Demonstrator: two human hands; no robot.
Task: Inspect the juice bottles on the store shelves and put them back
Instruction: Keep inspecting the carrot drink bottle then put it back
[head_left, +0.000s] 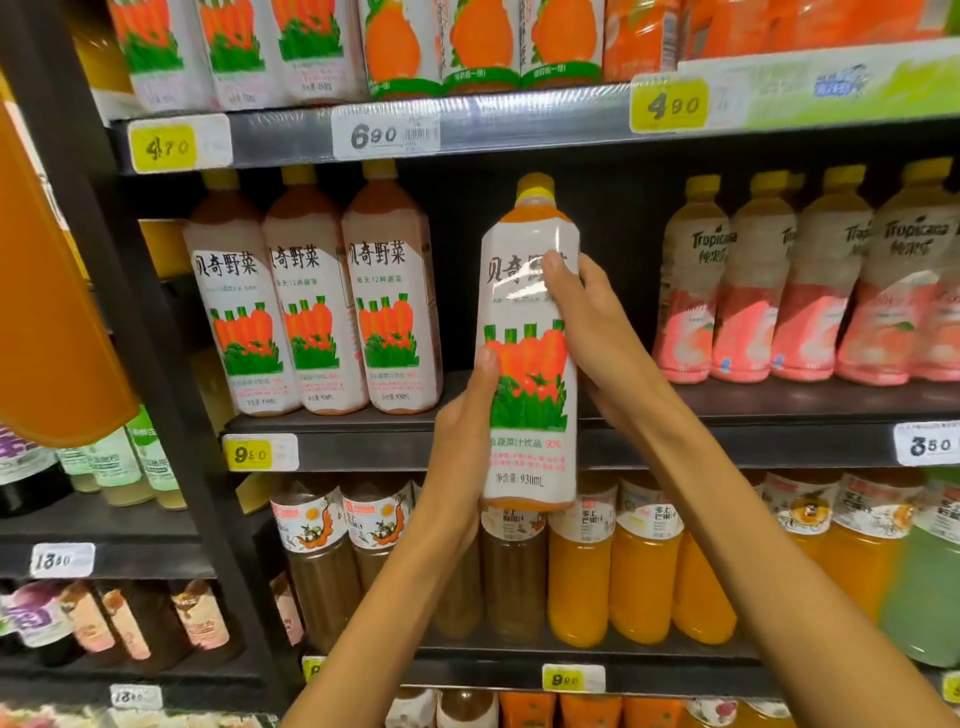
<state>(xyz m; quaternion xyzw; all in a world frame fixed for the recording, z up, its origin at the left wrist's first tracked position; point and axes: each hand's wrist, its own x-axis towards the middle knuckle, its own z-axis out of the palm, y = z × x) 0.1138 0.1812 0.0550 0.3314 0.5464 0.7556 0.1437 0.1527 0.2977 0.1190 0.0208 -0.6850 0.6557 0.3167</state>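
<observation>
I hold a tall carrot-juice bottle (530, 312) upright in front of the middle shelf (363, 447), its white label with carrots facing me and its yellow cap on top. My left hand (462, 431) grips its lower left side, thumb on the label. My right hand (587, 332) wraps its upper right side, fingers over the black lettering. Three matching carrot-juice bottles (311, 306) stand on the shelf to the left. A dark gap on the shelf lies behind the held bottle.
Pink-labelled Tropicana bottles (800, 291) fill the shelf's right side. Orange and brown juice bottles (613, 571) stand on the shelf below, cartons (467, 47) on the one above. A black upright post (130, 291) divides the shelving at left. An orange hanging object (47, 322) is at far left.
</observation>
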